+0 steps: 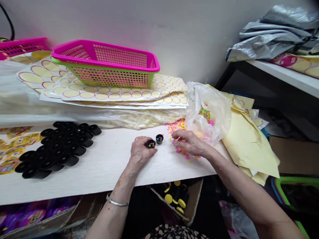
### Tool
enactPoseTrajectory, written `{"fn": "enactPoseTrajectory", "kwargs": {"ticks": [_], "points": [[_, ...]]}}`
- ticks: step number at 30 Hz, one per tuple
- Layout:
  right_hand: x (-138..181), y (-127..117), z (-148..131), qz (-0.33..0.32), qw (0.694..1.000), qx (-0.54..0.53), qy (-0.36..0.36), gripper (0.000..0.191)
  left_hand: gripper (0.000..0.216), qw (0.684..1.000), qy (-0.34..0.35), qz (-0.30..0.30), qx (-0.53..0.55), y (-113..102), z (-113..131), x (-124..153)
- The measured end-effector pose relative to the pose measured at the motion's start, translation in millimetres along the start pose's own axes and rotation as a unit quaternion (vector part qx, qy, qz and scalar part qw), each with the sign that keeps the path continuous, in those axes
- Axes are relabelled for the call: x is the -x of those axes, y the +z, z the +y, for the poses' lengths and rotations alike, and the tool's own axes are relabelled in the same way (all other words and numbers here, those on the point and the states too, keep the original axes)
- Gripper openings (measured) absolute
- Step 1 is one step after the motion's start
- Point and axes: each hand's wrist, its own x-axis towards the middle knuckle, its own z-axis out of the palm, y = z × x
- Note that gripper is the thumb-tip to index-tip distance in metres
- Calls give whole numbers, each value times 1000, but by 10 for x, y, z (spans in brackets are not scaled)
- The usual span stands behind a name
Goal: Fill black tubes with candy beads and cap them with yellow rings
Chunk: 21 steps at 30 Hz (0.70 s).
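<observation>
My left hand (141,148) is wrapped round a small black cup (151,144) with coloured bits inside it. Just to its right a second black cup (159,139) stands upright on the white table, also with coloured bits in the bottom. My right hand (188,142) hovers over a scatter of pink and yellow pieces (183,153), fingers bent and apart, with nothing visible in them. Behind that hand lies a clear plastic bag (209,109) holding a clump of multicoloured beads (204,113).
Black cups (59,146) stand grouped at left beside yellow printed packets (18,146). At the back a pink and green basket (107,64) sits on sticker sheets (129,95). Yellow paper (249,139) hangs at right. A carton of yellow-capped black containers (174,197) is below the table edge.
</observation>
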Motion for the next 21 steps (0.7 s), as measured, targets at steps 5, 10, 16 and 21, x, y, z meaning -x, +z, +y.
{"fn": "enactPoseTrajectory", "kwargs": {"ticks": [5, 10, 16, 21], "points": [[207, -71, 175, -49, 959, 268, 75, 18, 35, 1000, 3, 5, 8, 20, -32, -7], [372, -341, 615, -20, 912, 376, 162, 24, 36, 1000, -3, 3, 11, 20, -39, -10], [432, -286, 727, 2, 892, 433, 130, 19, 39, 1000, 9, -6, 7, -3, -20, -17], [350, -92, 524, 19, 922, 376, 88, 22, 38, 1000, 11, -11, 7, -27, 12, -15]]}}
